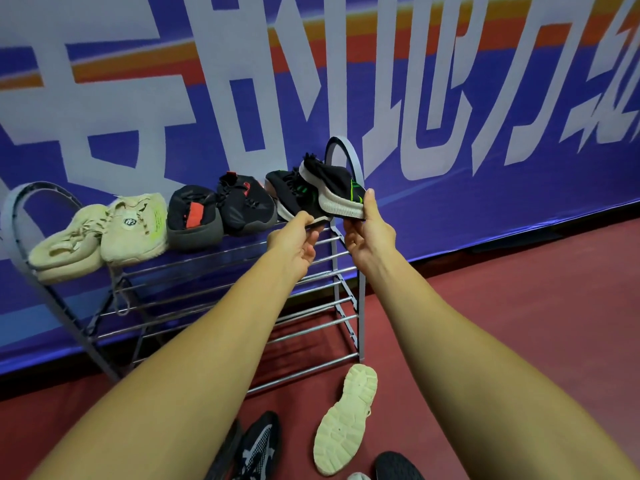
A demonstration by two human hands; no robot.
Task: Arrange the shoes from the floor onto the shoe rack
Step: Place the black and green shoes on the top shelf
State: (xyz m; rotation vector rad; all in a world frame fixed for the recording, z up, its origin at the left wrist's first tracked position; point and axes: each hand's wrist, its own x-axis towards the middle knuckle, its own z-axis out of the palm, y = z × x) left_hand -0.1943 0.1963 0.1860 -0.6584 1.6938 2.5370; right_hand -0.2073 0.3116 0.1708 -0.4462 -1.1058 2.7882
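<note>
Shoes all along the top of the shoe rack [332, 271], a thin frame of shiny metal bars with round grey hoops at each end, close against a blue wall banner [485, 81] with big white shapes and orange and red stripes

From the left end: two soft cream shoes [100, 237] with bumpy knit tops and loose laces, one lace hanging down through the bars; then a black shoe with a red patch [194, 216] and a thick grey rubber edge; next a black shoe with red marks [244, 202], tipped up on its side; then a black shoe with green stripes [289, 194], white sole edge showing

Black and green shoe [337, 187] up at the right end of the top shelf, knit top, wavy white sole, tilted with its heel high, touching the shoe beside it

Left hand [298, 242] with fingers pinched on the low tip of the white sole. Right hand [369, 233] curled under the other end, thumb pressed on the side, fingers closed round it

Lower bars bare and shiny

Down on the smooth dark red floor [502, 323]: a cream shoe upside down [344, 419], chunky bumpy sole up; a black and white knit shoe [258, 448] near the left arm; a black mesh shoe [398, 465] cut off at the bottom edge
</note>
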